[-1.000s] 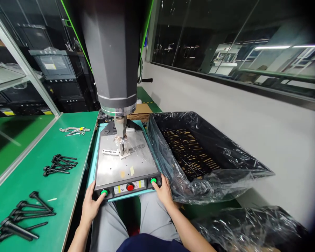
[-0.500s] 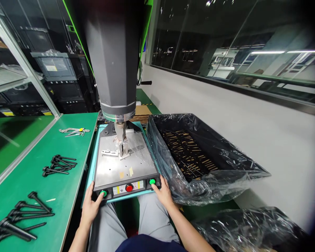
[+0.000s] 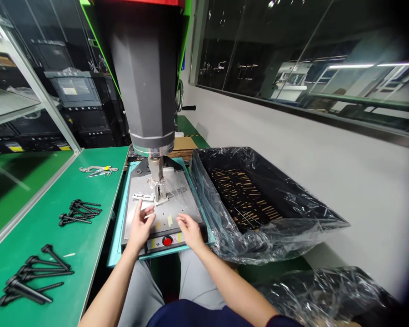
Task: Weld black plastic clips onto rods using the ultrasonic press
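Observation:
My left hand (image 3: 141, 225) is over the front left of a metal base plate (image 3: 180, 206), fingers apart and holding nothing. On the plate's other side, my right hand (image 3: 190, 228) hovers with its fingers loosely curled and nothing visible in them. Between my wrists shows a red button (image 3: 167, 240) on the machine's front panel; my arms cover the green buttons. Beyond my hands, the grey press head (image 3: 145, 91) points its metal tip (image 3: 156, 169) down at a small fixture (image 3: 161, 195). A pale slotted bar (image 3: 143, 197) lies left of that fixture.
Black screw-like parts (image 3: 34, 274) lie in groups on the green table (image 3: 98, 250) at left, with hand tools (image 3: 98, 170) farther back. At right stands a plastic-lined bin (image 3: 293, 195) holding many thin pieces. Black crates (image 3: 88, 118) are stacked behind.
Both hands have left the green buttons at the panel's corners and moved forward and inward over the base plate. The press head looks the same.

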`<act>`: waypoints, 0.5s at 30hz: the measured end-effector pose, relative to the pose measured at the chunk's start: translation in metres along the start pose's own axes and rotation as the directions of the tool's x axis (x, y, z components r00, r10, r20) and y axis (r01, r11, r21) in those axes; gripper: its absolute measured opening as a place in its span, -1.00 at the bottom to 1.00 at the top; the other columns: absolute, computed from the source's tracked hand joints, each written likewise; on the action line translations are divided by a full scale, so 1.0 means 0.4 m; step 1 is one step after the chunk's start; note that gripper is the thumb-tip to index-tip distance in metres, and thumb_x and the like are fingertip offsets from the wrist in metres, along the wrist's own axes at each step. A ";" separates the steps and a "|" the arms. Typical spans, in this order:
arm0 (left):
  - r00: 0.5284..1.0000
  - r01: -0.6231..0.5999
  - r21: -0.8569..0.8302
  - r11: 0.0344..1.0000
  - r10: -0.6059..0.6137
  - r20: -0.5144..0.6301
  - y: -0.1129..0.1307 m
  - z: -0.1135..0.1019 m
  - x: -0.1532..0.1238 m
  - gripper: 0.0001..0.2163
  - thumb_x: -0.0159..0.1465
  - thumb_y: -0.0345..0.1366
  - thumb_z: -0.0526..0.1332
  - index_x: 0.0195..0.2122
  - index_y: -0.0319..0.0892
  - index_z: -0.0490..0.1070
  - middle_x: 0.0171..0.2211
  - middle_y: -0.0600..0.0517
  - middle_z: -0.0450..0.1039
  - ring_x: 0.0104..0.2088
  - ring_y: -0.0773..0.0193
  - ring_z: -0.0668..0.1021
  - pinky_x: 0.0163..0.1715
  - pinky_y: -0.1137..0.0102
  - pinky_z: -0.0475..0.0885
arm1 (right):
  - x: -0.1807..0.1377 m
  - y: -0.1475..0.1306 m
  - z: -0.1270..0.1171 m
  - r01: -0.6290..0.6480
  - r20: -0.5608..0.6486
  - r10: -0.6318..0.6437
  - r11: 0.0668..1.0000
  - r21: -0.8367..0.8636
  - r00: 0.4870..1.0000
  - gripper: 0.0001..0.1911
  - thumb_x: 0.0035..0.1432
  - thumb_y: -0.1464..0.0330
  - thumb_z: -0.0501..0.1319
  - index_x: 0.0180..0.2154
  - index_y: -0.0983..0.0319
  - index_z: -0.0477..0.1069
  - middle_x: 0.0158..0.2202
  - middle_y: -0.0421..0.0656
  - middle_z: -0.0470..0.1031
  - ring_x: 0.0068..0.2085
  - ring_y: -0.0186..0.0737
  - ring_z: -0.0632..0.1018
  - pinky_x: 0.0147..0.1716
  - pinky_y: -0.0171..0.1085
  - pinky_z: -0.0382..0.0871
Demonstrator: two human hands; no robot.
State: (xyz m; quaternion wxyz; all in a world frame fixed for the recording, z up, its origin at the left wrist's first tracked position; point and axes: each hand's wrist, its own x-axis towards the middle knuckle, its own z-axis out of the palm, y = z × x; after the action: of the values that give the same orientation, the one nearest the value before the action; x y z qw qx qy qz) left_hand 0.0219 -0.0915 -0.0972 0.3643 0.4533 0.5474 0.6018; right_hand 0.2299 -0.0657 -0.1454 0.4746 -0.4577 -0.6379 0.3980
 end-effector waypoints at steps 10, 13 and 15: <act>0.998 -0.066 -0.002 0.998 0.066 0.011 0.058 0.073 0.123 -0.07 0.16 -0.16 0.36 0.43 0.03 -0.21 0.39 -0.19 0.01 0.37 0.01 0.11 0.23 0.07 0.25 | 0.206 -0.091 0.129 0.198 0.177 -0.171 0.969 -0.149 0.969 -0.51 0.20 0.46 0.09 0.17 0.21 0.34 -0.06 -0.05 0.50 -0.18 -0.19 0.56 -0.02 -0.14 0.46; 0.997 -0.075 -0.015 0.997 0.075 0.022 0.067 0.078 0.135 -0.11 0.15 -0.18 0.36 0.42 0.01 -0.13 0.41 -0.15 -0.07 0.39 0.02 0.06 0.27 0.08 0.20 | 0.230 -0.115 0.140 0.253 0.147 -0.228 0.950 -0.184 0.962 -0.46 0.20 0.49 0.07 0.22 0.20 0.28 -0.07 -0.04 0.45 -0.17 -0.17 0.53 -0.01 -0.12 0.44; 0.997 -0.079 -0.016 0.997 0.079 0.018 0.072 0.079 0.141 -0.17 0.15 -0.19 0.35 0.40 -0.02 -0.03 0.42 -0.13 -0.07 0.38 0.00 0.08 0.27 0.09 0.21 | 0.240 -0.126 0.143 0.271 0.091 -0.257 0.940 -0.206 0.962 -0.45 0.21 0.49 0.06 0.24 0.19 0.25 -0.06 -0.02 0.42 -0.10 -0.13 0.51 0.02 -0.09 0.42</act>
State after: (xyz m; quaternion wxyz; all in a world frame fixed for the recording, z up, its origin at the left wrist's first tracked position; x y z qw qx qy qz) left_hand 0.0351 -0.0325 -0.0608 0.3487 0.4776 0.5209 0.6156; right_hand 0.1514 0.0092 -0.0882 0.4509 -0.4042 -0.7475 0.2731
